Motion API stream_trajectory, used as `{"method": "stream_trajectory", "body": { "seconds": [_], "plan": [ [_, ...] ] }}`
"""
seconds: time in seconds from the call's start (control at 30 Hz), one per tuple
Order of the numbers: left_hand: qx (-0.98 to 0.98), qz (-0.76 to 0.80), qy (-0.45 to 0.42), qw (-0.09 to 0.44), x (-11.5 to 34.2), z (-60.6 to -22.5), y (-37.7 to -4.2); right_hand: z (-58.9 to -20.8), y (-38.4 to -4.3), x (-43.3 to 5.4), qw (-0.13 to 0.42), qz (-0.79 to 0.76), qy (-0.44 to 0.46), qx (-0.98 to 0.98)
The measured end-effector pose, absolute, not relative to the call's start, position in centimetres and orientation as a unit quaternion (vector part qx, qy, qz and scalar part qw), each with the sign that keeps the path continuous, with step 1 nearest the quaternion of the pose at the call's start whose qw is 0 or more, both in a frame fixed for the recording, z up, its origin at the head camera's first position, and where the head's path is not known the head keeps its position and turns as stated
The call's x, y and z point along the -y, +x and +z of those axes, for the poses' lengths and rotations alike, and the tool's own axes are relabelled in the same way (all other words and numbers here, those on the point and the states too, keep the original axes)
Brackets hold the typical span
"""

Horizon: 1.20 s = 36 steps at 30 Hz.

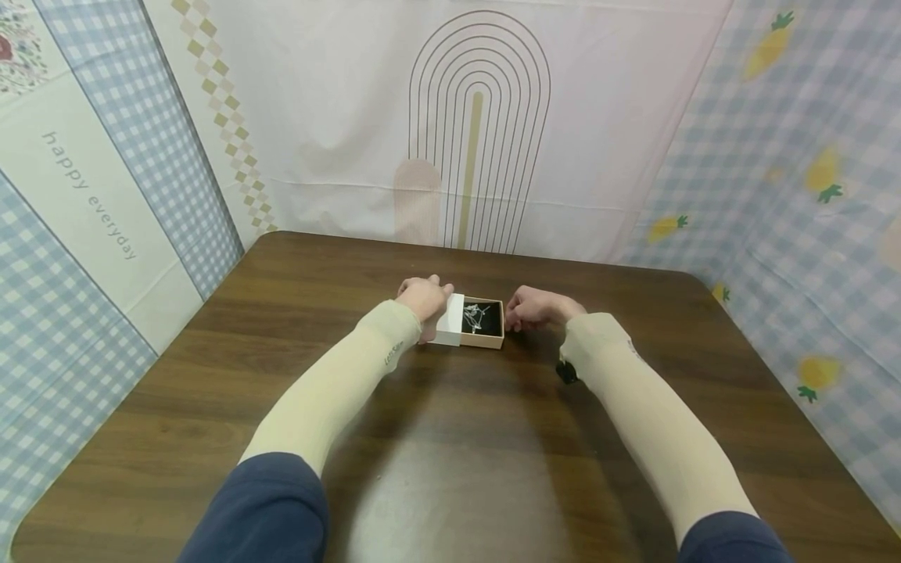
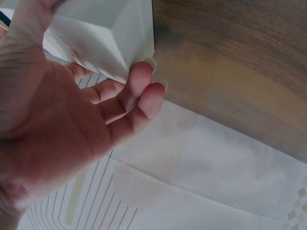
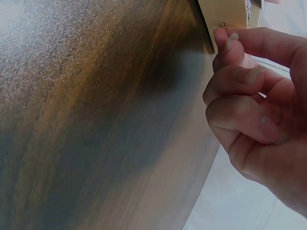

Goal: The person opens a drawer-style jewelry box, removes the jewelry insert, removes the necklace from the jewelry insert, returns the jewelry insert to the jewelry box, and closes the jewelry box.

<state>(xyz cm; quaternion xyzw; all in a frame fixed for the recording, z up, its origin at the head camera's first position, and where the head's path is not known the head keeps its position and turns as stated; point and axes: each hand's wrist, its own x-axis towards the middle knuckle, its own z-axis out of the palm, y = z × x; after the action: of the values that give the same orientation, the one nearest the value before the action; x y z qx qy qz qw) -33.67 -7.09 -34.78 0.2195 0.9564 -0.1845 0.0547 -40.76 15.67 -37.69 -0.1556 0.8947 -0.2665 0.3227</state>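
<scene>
A small drawer-style jewellery box lies toward the back of the table, part-way pulled apart. Its white sleeve is on the left, and the tan drawer sticks out to the right. Silver jewellery with thin chains lies on the black lining. My left hand grips the sleeve, fingers curled along its far side and end, as the left wrist view shows. My right hand is at the drawer's outer end. In the right wrist view, thumb and forefinger pinch a tiny pull there, mostly covered; the other fingers are curled in.
The brown wooden table has rounded corners. A white patterned cloth hangs behind it, with blue checked cloth along the sides. A small black object sits under my right wrist.
</scene>
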Motion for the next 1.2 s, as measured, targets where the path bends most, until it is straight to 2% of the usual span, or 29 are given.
{"method": "stream_trajectory", "body": {
  "seconds": [0.43, 0.53, 0.7, 0.83, 0.97, 1.2],
  "plan": [
    [-0.955, -0.191, 0.215, 0.072, 6.9, -34.7, -33.9, -37.5, -40.5, -15.9, 0.311, -0.280, -0.149, -0.896],
    [-0.956, -0.186, 0.217, 0.069, 7.0, -34.8, -33.7, -37.5, -40.5, -15.9, 0.275, -0.282, -0.150, -0.907],
    [-0.955, -0.188, 0.217, 0.073, 7.1, -35.0, -33.6, -37.4, -40.2, -15.5, 0.171, -0.250, -0.175, -0.937],
    [-0.953, -0.202, 0.214, 0.071, 7.1, -35.2, -33.8, -37.2, -39.8, -14.8, 0.127, -0.231, -0.204, -0.943],
    [-0.955, -0.191, 0.216, 0.065, 7.2, -35.3, -33.9, -36.9, -39.6, -14.3, 0.127, -0.230, -0.212, -0.941],
    [-0.960, -0.165, 0.220, 0.053, 7.2, -34.6, -33.4, -36.5, -39.4, -13.7, 0.168, -0.195, -0.211, -0.943]
  ]
}}
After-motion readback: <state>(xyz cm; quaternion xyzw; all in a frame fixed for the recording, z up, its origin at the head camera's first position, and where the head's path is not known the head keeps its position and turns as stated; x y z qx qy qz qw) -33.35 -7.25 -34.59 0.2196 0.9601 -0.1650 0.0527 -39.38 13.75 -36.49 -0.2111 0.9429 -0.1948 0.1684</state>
